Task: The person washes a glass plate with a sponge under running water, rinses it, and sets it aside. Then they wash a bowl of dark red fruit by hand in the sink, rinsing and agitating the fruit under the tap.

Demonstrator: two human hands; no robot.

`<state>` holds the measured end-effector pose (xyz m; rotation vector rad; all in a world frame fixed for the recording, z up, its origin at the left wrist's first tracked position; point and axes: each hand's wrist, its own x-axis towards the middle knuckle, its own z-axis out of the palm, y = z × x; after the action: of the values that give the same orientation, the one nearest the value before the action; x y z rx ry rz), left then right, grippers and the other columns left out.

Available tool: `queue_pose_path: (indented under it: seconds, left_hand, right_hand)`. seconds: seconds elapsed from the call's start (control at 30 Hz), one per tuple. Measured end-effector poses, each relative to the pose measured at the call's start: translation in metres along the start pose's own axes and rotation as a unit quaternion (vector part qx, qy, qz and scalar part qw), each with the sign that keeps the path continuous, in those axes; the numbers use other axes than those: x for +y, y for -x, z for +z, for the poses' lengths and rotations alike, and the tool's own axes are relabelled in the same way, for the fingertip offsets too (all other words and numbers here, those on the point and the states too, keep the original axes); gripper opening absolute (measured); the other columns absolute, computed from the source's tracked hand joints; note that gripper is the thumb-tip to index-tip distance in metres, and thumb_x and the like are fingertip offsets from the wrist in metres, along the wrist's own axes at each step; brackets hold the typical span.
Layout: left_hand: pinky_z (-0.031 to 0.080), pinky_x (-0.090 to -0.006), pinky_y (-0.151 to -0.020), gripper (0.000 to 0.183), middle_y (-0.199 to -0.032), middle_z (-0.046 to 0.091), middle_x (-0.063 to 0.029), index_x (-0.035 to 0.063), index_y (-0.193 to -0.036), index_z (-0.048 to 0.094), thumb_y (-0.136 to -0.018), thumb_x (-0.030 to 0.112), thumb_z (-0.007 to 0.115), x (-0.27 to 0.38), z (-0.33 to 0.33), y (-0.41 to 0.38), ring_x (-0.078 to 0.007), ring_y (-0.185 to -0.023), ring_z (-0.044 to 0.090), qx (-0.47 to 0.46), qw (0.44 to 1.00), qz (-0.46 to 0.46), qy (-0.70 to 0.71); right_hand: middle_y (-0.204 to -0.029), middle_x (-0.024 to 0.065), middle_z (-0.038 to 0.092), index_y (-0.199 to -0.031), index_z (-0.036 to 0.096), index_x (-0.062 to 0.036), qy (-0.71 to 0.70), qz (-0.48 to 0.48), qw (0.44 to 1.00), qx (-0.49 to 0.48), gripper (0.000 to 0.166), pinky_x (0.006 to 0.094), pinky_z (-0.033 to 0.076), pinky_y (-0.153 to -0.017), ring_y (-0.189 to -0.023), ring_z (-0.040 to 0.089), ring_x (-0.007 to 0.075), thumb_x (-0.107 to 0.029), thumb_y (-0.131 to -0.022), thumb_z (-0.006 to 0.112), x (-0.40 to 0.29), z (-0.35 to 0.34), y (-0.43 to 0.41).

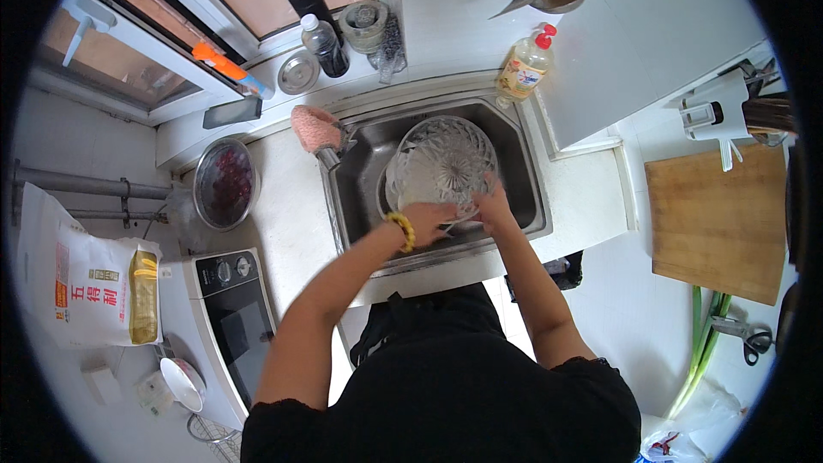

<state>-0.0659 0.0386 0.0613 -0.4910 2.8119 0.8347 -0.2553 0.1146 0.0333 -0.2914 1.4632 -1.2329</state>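
A clear cut-glass bowl (455, 164) with a starburst pattern is tilted over the stainless steel sink (363, 206). My right hand (494, 209) grips its rim at the near right. At the near left edge is my left hand (425, 224), slightly blurred, wearing a yellow beaded bracelet (404, 230); its fingers lie against the glass. Beneath the bowl, the rim of another round vessel (380, 190) shows, mostly hidden. The faucet (329, 157), with a pink knitted cover (316, 128) on it, stands at the sink's far left corner.
Dish soap (524, 71) stands behind the sink on the right. A bowl of dark red fruit (225, 183) sits on the left counter beside a microwave (228, 321). A dark bottle (326, 45) and stone mortar (364, 26) line the sill. A wooden cutting board (717, 222) is at right.
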Motion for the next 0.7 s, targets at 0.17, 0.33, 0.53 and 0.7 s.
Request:
queue_pose_path:
  seconds: [0.17, 0.33, 0.53, 0.7]
  left_hand:
    - [0.041, -0.0394, -0.097, 0.045, -0.121, 0.056, -0.0166, 0.0073, -0.124, 0.052, -0.081, 0.019, 0.055, -0.057, 0.004, -0.024, -0.0321, -0.109, 0.055, 0.059, 0.965, -0.013, -0.256]
    - [0.039, -0.038, -0.099, 0.032, -0.113, 0.062, -0.0119, 0.0083, -0.111, 0.061, -0.08, 0.014, 0.054, -0.036, 0.016, -0.034, -0.0249, -0.109, 0.056, 0.056, 0.986, 0.016, -0.156]
    - [0.05, -0.0373, -0.083, 0.023, -0.101, 0.065, -0.0129, 0.0047, -0.093, 0.064, -0.073, 0.012, 0.056, -0.021, 0.017, -0.026, -0.0251, -0.092, 0.063, 0.212, 0.955, 0.109, -0.178]
    - [0.051, -0.0353, -0.075, 0.023, -0.097, 0.064, -0.0148, 0.0043, -0.094, 0.064, -0.073, 0.009, 0.056, 0.046, 0.029, -0.039, -0.0267, -0.087, 0.063, 0.225, 0.973, -0.004, -0.044]
  right_hand:
    - [-0.108, 0.018, 0.053, -0.143, 0.018, -0.0098, -0.05, 0.045, 0.998, 0.011, 0.074, 0.0427, 0.056, -0.054, -0.071, 0.065, 0.0289, 0.004, -0.078, 0.051, -0.023, -0.012, 0.005]
    - [-0.111, 0.0191, 0.053, -0.144, 0.016, -0.011, -0.027, 0.043, 0.999, -0.02, 0.078, 0.0437, 0.056, -0.055, -0.074, 0.064, 0.0286, 0.003, -0.077, 0.052, -0.038, -0.024, 0.002]
    - [-0.108, 0.013, 0.05, -0.144, 0.021, -0.0152, -0.122, 0.044, 0.99, -0.047, 0.08, 0.0412, 0.055, -0.065, -0.086, 0.058, 0.0275, 0.004, -0.072, 0.05, -0.056, -0.032, 0.027]
    - [-0.116, 0.0111, 0.041, -0.144, 0.024, -0.017, -0.189, -0.115, 0.975, 0.02, 0.082, 0.0398, 0.052, -0.071, -0.099, 0.051, 0.0279, 0.004, -0.068, 0.047, -0.029, -0.025, 0.022]
